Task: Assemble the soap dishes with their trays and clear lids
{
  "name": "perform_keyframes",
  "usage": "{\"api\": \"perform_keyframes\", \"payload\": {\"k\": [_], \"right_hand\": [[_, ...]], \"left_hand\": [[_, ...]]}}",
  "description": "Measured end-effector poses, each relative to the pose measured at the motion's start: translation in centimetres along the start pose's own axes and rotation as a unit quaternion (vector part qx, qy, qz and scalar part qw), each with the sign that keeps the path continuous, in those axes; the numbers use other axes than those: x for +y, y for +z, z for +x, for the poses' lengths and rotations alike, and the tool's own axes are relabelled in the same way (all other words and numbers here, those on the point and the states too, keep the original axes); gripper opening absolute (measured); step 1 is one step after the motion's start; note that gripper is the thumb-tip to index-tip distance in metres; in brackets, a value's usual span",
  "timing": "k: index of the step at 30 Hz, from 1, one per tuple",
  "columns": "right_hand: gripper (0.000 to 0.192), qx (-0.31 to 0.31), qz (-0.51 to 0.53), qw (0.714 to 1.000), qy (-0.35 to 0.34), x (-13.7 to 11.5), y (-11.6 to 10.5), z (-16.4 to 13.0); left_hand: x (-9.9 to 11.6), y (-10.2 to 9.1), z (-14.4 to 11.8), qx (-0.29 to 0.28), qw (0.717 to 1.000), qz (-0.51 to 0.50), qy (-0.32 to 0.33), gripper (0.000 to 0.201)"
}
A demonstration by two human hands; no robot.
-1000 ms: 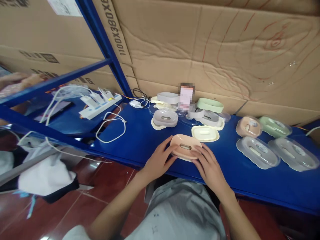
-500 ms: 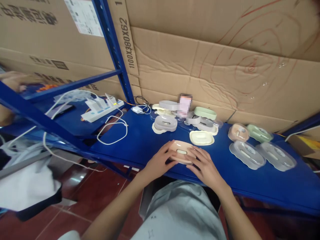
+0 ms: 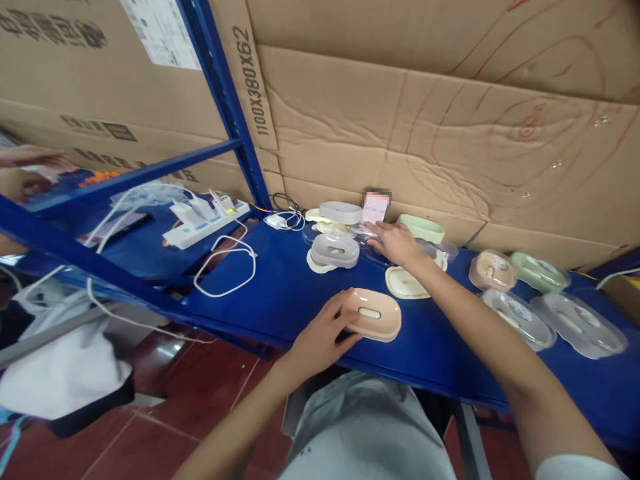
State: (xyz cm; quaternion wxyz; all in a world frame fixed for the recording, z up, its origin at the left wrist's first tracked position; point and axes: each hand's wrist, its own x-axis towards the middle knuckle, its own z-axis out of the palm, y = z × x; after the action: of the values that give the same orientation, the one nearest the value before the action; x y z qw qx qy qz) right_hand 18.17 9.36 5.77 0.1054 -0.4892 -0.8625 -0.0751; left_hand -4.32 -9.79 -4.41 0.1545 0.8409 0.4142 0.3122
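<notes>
A pink oval soap dish with a slot in its middle sits near the table's front edge. My left hand grips its left end, thumb at the front and fingers over the rim. Farther back, my right hand reaches over the pile of parts with its fingers stretched out. Its fingertips are at some clear plastic lids just below a phone; whether they touch a lid I cannot tell. Under my right forearm lies a cream tray, partly hidden. A grey soap dish stands left of that hand.
Lidded soap boxes in pink, green and grey stand on the right of the blue table. A green ring leans at the back by the cardboard. To the left are a white cable, a power strip and another person's hand.
My right hand has let go of the pink soap dish and moved forward to the parts at the back. My left hand still holds the dish, which is more exposed now.
</notes>
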Motion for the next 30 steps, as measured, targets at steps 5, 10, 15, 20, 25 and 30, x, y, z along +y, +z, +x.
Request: {"api": "perform_keyframes", "payload": {"k": [5, 10, 15, 20, 25, 30], "right_hand": [[0.047, 0.027, 0.02, 0.999, -0.006, -0.6, -1.3, -3.9], [0.04, 0.157, 0.069, 0.984, -0.041, -3.1, -1.4, -13.1], [0.048, 0.179, 0.151, 0.971, -0.046, -6.3, 0.2, -20.5], [0.061, 0.162, 0.186, 0.966, -0.083, -7.5, 1.9, -22.1], [0.078, 0.161, 0.165, 0.971, -0.065, -7.9, 3.5, -23.1], [0.08, 0.173, 0.161, 0.97, -0.058, -8.0, 4.0, -23.6]], "left_hand": [[0.1, -0.2, 0.1, 0.001, 1.0, -0.019, -0.006, 0.034], [0.3, -0.1, 0.1, 0.021, 0.994, -0.065, -0.085, 0.074], [0.2, 0.0, 0.3, 0.028, 0.99, -0.098, -0.099, 0.106], [0.0, -0.2, 0.2, 0.008, 0.99, -0.099, -0.096, 0.085], [-0.1, -0.1, 0.1, 0.018, 0.99, -0.096, -0.099, 0.072], [-0.1, 0.0, 0.2, 0.011, 0.992, -0.096, -0.082, 0.07]]}}
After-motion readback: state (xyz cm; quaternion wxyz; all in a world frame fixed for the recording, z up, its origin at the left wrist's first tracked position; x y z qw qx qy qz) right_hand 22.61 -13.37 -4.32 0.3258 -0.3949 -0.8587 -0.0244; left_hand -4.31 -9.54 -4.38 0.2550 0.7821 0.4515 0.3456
